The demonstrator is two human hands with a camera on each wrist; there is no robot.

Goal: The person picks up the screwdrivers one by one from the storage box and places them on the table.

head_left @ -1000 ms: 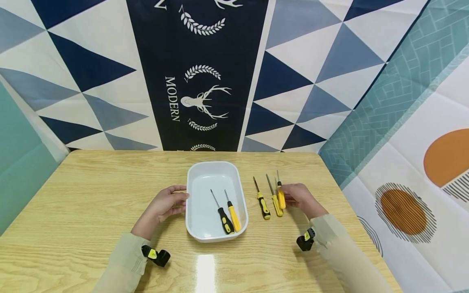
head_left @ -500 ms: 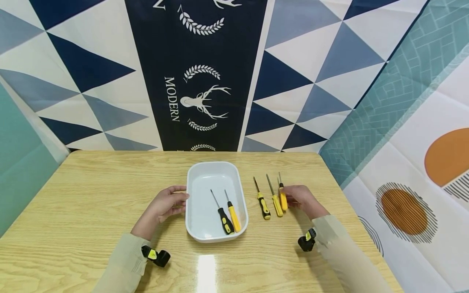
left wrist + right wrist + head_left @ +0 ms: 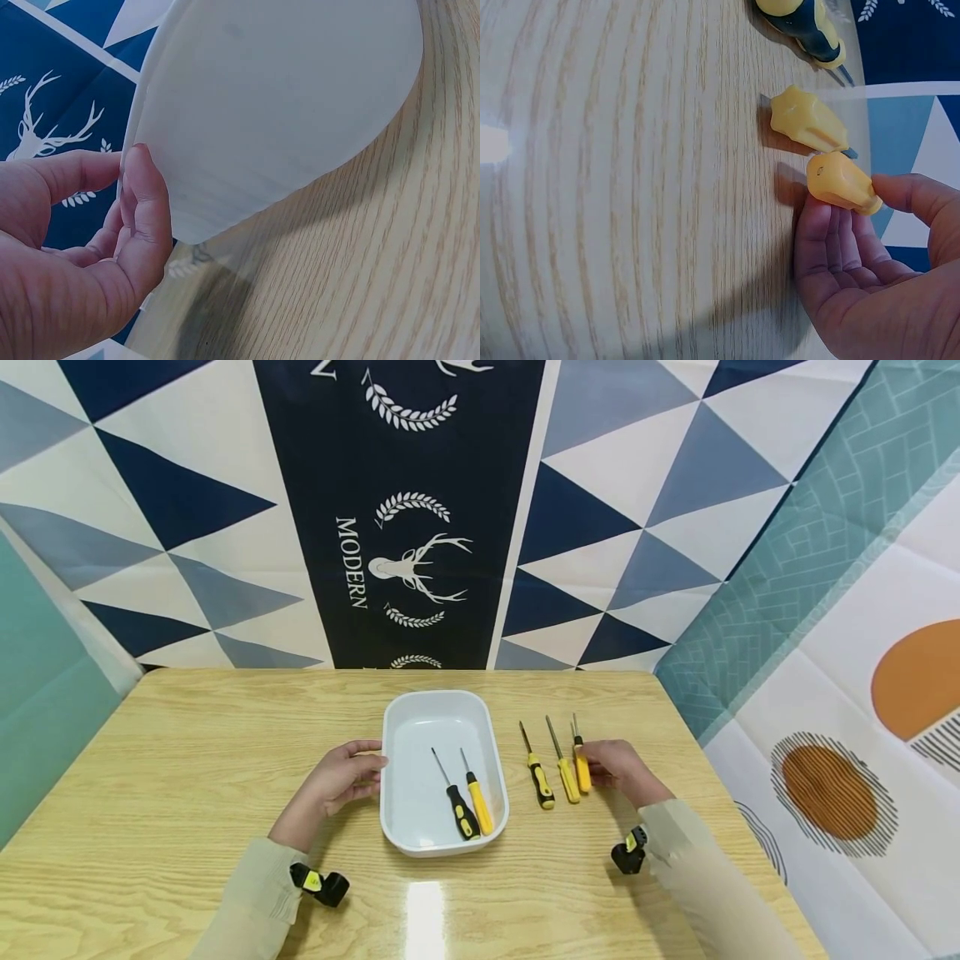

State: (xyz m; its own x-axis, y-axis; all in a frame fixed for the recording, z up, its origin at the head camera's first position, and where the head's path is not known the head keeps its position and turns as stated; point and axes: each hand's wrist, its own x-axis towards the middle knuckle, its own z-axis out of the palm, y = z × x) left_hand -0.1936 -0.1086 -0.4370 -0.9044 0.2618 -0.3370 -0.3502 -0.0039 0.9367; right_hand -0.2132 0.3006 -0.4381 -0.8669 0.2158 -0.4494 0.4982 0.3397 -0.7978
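Observation:
A white plastic tray [image 3: 412, 735] stands mid-table, holding a black-and-yellow screwdriver [image 3: 462, 814] and an orange-handled screwdriver [image 3: 480, 806]. My left hand [image 3: 347, 779] pinches the tray's left rim; the left wrist view shows thumb and fingers on either side of the tray's edge [image 3: 150, 90]. My right hand [image 3: 621, 768] grips another orange-handled screwdriver [image 3: 582, 772] by its handle, between thumb and fingers in the right wrist view, its tip pointing away from me. Just left of it lie a yellow-handled screwdriver [image 3: 567, 781] and a yellow-and-black screwdriver [image 3: 541, 783].
The wooden table [image 3: 187, 752] reaches back to a patterned cloth [image 3: 412, 635] hanging behind it. More patterned cloth [image 3: 825, 710] hangs along the right side.
My right hand has shifted slightly right with the orange-handled screwdriver, widening the gap to the yellow-handled one beside it. My left hand and the tray have stayed put.

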